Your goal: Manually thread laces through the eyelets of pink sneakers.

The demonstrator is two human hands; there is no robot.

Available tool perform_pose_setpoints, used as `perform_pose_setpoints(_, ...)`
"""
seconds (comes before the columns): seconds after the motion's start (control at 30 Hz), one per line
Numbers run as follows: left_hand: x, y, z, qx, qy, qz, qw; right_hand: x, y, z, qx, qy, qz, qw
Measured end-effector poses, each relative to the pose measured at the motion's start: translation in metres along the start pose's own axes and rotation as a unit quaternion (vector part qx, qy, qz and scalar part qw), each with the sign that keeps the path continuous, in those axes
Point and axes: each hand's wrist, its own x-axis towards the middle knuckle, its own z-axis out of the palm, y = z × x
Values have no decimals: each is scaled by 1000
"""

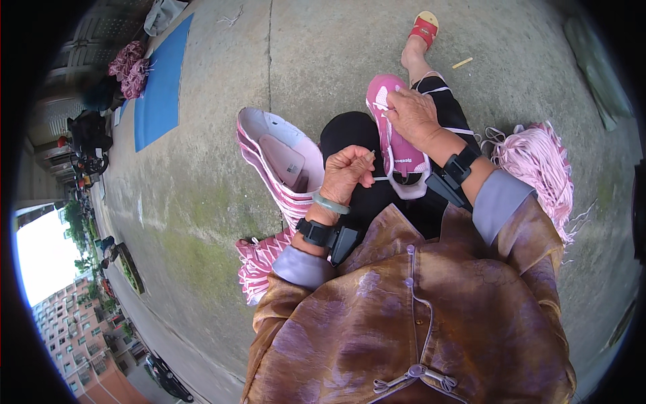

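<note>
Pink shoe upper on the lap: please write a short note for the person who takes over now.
Left hand: closed, pinching something thin, a needle or thread, too small to tell.
Right hand: pressing the pink shoe upper on the lap.
Stack of pink uppers lies on the ground at the left; bundle of pink cords at the right.
Done: cannot tell how far this upper is.
Left: the stack seems to wait.
</note>
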Motion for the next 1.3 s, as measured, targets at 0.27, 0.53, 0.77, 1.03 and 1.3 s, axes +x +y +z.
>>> perform_pose_setpoints(0.27, 0, 0, 2, -13, 8, 3, 1000, -3, -2, 12, 126, 43, 0, 991)
perform_pose_setpoints(0.53, 1, -3, 1, -16, 14, -3, 1000, 0, 8, 17, 424, -46, 106, 898)
perform_pose_setpoints(0.77, 2, -4, 0, -6, 9, -3, 1000, -1, 9, 11, 549, -69, 156, 818)
perform_pose_setpoints(1.03, 2, -2, 3, -1, 10, -3, 1000, -1, 11, 5, 545, -88, 176, 815)
perform_pose_setpoints(1.3, 1, -4, 1, -11, 9, 4, 1000, -4, 5, 7, 509, -64, 140, 847)
